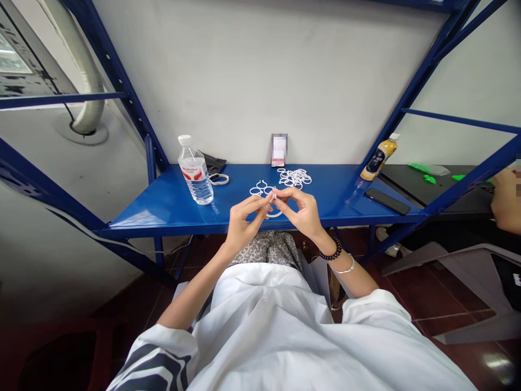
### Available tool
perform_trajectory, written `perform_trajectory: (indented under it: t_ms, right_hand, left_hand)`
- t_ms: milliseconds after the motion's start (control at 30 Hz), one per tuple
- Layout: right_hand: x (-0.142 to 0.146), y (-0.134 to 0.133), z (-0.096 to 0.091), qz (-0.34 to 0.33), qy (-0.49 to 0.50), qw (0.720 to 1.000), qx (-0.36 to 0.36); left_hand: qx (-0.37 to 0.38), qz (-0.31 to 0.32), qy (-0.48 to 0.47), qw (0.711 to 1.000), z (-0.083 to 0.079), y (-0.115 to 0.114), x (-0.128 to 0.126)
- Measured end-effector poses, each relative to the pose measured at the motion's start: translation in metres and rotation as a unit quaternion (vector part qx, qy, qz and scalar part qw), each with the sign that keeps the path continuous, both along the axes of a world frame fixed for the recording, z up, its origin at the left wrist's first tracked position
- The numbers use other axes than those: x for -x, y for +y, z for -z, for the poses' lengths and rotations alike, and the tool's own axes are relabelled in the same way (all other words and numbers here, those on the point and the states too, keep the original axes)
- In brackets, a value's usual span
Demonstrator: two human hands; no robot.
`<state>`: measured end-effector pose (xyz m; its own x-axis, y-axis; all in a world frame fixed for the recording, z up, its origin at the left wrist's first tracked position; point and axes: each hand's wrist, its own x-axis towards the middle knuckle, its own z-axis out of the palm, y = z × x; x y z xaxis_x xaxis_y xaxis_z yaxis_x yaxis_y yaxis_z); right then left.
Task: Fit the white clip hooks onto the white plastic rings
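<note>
Both hands meet above the front edge of the blue table (142, 201), fingertips pinched together. They hold a white plastic ring (275, 215) between them; its lower curve shows under the fingers and its upper end is mostly covered. My left hand (247, 216) grips it from the left with thumb and forefinger. From the right, my right hand (302, 213) pinches the same ring near its small end. Just beyond the fingers lie a few loose white rings (256, 191) with small knobs. A heap of similar white rings (296, 177) lies farther back, to the right.
A water bottle (195, 172) stands at the left, near a black pouch (214, 163) and a pale band (220, 180). A lit phone (279, 150) leans on the wall. At the right are a yellow drink bottle (379, 158) and a dark phone (386, 201). Another person's arm (506, 201) shows far right.
</note>
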<state>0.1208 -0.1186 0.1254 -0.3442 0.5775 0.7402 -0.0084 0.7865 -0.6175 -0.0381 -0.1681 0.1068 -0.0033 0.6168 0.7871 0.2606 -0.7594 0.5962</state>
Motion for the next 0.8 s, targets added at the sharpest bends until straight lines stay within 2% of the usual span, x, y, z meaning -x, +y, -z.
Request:
perform_trajectory:
  t_ms: [200, 433, 800]
  right_hand:
    - [-0.0011, 0.0011, -0.0017, -0.008, -0.004, 0.998, -0.059]
    - [-0.0022, 0.0007, -0.0028, 0.009, -0.006, 0.994, -0.107]
    - [-0.0032, 0.0016, -0.0018, 0.023, -0.032, 0.990, -0.133]
  left_hand:
    - [-0.022, 0.021, -0.006, 1.000, 0.0014, 0.0017, 0.0016]
    - [-0.016, 0.001, 0.022, 1.000, -0.0010, 0.0011, 0.0031]
    - [-0.025, 0.001, 0.027, 0.999, -0.0002, 0.0019, 0.0038]
